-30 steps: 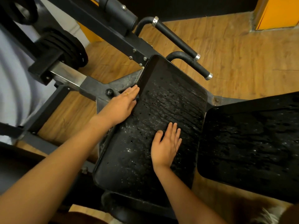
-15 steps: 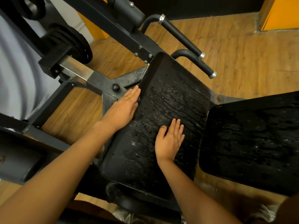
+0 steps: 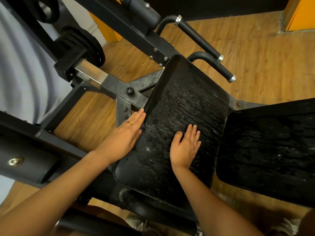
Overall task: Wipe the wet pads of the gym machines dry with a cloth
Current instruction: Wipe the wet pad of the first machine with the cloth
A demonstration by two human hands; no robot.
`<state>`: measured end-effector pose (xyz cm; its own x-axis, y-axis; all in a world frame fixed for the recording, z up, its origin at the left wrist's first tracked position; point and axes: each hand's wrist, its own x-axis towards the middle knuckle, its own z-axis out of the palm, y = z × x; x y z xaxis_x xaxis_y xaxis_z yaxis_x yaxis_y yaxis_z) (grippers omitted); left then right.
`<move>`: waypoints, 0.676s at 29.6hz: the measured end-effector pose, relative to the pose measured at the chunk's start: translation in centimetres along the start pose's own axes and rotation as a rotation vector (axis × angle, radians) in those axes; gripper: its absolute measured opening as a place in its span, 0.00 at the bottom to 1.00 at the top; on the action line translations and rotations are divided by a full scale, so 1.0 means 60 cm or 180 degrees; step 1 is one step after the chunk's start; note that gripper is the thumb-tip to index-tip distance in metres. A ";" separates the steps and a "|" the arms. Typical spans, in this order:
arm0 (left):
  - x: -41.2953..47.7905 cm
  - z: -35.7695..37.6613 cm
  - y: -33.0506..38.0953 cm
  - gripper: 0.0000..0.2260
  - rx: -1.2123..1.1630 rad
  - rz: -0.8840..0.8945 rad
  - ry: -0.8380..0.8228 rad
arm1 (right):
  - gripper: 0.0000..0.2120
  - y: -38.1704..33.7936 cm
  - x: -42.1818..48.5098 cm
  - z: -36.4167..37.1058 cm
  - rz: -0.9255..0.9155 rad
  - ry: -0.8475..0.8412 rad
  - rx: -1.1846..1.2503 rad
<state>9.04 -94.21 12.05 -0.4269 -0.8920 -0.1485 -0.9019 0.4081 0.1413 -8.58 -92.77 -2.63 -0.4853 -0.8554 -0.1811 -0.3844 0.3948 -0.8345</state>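
Both palms unmoved: my left hand and right hand stay flat, holding nothing, on the wet pad; no cloth, wiping unstarted.

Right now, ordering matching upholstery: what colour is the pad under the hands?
Black, beaded with water droplets; pad, head view.

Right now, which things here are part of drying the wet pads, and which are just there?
Part of the job:
- wet centre pad
- wet right pad
- left hand, flat at the pad's edge
- right hand, flat on the pad

Just there:
- handlebars
- weight plates
- wooden floor

No cloth visible.
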 end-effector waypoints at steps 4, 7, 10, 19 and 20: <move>0.040 -0.003 0.011 0.27 -0.0027 -0.0114 0.0088 | 0.28 0.001 0.002 0.002 0.0006 0.0021 -0.0011; 0.044 -0.003 0.012 0.28 -0.0042 -0.0129 0.0080 | 0.28 0.000 0.001 0.002 0.0012 0.0028 -0.0007; 0.016 -0.003 0.009 0.28 -0.0030 -0.0048 0.0043 | 0.28 0.000 0.001 0.000 -0.0001 0.0008 0.0012; -0.128 -0.006 -0.002 0.31 -0.0251 0.0077 -0.0466 | 0.28 0.004 0.002 0.002 -0.0025 -0.0007 0.0025; -0.128 -0.004 -0.004 0.31 -0.0243 0.0075 -0.0467 | 0.28 0.004 0.002 0.002 -0.0027 -0.0003 0.0026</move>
<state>12.52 -87.50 13.39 -0.4578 -0.8422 -0.2847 -0.8864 0.4075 0.2196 -8.64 -92.81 -2.92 -0.4814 -0.8590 -0.1744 -0.3820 0.3847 -0.8403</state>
